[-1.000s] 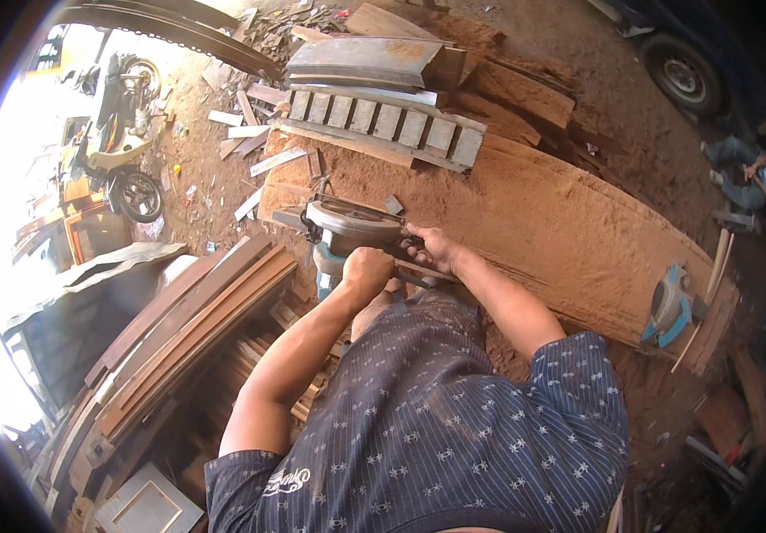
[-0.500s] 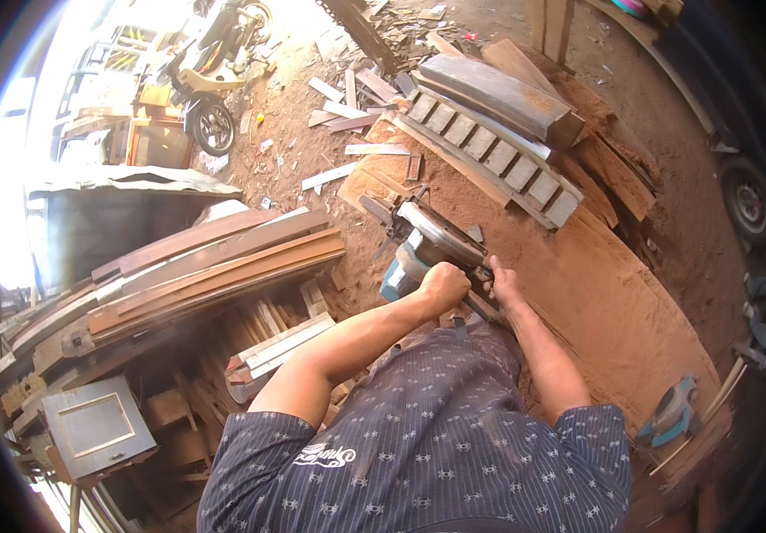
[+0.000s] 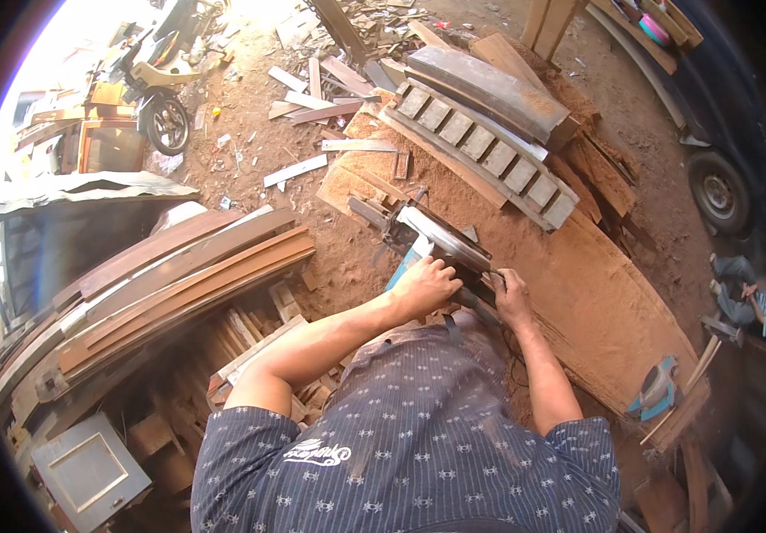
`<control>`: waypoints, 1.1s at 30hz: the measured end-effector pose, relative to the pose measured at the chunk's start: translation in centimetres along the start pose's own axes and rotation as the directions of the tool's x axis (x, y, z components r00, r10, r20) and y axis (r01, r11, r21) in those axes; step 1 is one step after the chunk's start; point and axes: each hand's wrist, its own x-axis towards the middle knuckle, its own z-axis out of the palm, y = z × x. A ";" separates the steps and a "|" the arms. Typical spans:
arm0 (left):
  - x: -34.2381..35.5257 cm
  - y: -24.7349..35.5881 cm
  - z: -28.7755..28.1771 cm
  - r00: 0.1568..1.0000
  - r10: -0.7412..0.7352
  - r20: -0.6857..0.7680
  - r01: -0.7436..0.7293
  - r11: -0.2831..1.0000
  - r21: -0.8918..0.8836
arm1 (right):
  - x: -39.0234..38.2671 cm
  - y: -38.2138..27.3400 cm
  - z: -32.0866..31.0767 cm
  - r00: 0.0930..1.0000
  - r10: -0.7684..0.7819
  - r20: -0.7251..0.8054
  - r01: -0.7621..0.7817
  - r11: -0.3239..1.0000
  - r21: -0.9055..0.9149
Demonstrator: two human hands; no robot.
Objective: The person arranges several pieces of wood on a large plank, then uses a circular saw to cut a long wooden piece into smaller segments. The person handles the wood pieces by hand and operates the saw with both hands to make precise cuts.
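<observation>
A circular saw (image 3: 439, 233) with a round silver guard and a teal motor body is in front of me, over sawdust-covered wood. My left hand (image 3: 425, 286) rests on its near left side, fingers curled over the top of the body. At the near right end of the saw, my right hand (image 3: 512, 298) is closed with bent fingers around a dark part. Both palms are hidden, and so is the lower part of the blade. Beyond the saw lies a ladder-like wooden frame (image 3: 480, 151) with several slats, on a broad sawdust-coated slab (image 3: 609, 306).
Stacked planks (image 3: 187, 289) fill the left side, above a grey framed panel (image 3: 91, 471). Offcuts (image 3: 312, 105) litter the ground ahead. A thick beam (image 3: 489, 89) lies behind the frame. At right are another teal power tool (image 3: 655, 388), a vehicle wheel (image 3: 718, 194) and a seated person (image 3: 756, 298).
The view has swung, so the surroundings sit farther left. My left hand has loosened from a tight fist into fingers laid over the saw. My right hand remains at the saw's near end.
</observation>
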 end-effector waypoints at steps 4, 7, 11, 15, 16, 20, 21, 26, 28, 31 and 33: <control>0.0 -0.9 0.4 0.993 0.057 -0.102 -0.066 0.994 -0.088 | 0.4 1.2 0.5 0.943 0.300 0.146 -0.330 0.903 0.274; 0.3 -1.5 1.0 0.979 0.094 -0.183 -0.107 0.992 -0.060 | 0.8 1.9 0.9 0.793 0.537 0.287 -0.609 0.706 0.362; 0.2 -2.0 1.2 0.953 0.151 -0.264 -0.168 0.985 -0.042 | 1.3 1.8 0.1 0.560 0.698 0.446 -0.821 0.396 0.411; -0.3 -2.8 1.3 0.933 0.169 -0.316 -0.225 0.963 -0.147 | 2.0 -1.8 -1.2 0.403 0.810 0.425 -0.911 0.310 0.273; -0.6 -3.1 1.8 0.928 0.152 -0.340 -0.235 0.948 -0.216 | 2.3 -3.9 -1.5 0.366 0.864 0.346 -0.930 0.330 0.160; -4.0 -5.1 1.8 0.822 -0.131 -0.554 -0.123 0.909 -0.398 | -0.1 -11.4 -1.4 0.967 0.199 0.157 -0.174 0.972 -0.158; -5.3 -5.6 2.8 0.815 -0.270 -0.512 0.018 0.896 -0.443 | -0.1 -14.3 -0.8 0.978 -0.120 0.172 0.140 0.984 -0.106; -6.7 -7.6 7.6 0.632 -0.621 -0.464 0.190 0.704 -0.684 | 2.9 -13.0 3.2 0.842 0.070 0.534 -0.117 0.992 0.055; -6.5 -9.8 12.6 0.465 -0.821 -0.331 0.354 0.515 -0.781 | 3.5 -13.4 3.2 0.814 0.067 0.577 -0.139 0.987 0.081; -5.7 -9.5 14.3 0.513 -0.853 0.096 0.231 0.030 -0.972 | 2.3 -14.4 1.5 0.883 -0.013 0.468 -0.035 0.995 0.095; -4.3 -7.7 13.2 0.601 -0.770 0.214 0.202 -0.113 -0.973 | 0.0 -14.9 -1.4 0.895 0.006 0.446 -0.048 0.996 0.082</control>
